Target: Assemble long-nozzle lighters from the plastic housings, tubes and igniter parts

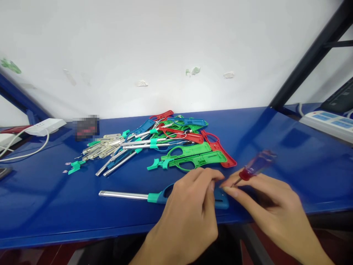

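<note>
A blue long-nosed lighter (pixel 162 197) with a silver metal tube lies near the front edge of the blue table (pixel 275 140). My left hand (pixel 190 213) rests on its handle, fingers curled and pressed onto it. My right hand (pixel 264 198) pinches a small screwdriver with a clear red handle (pixel 256 165), its tip pointing down at the lighter's handle beside my left fingertips.
A heap of green, red and blue lighter shells and metal tubes (pixel 165 145) lies behind my hands. White power strips sit at the far left (pixel 45 127) and far right (pixel 328 123). A black shelf post (pixel 311 55) rises at the right.
</note>
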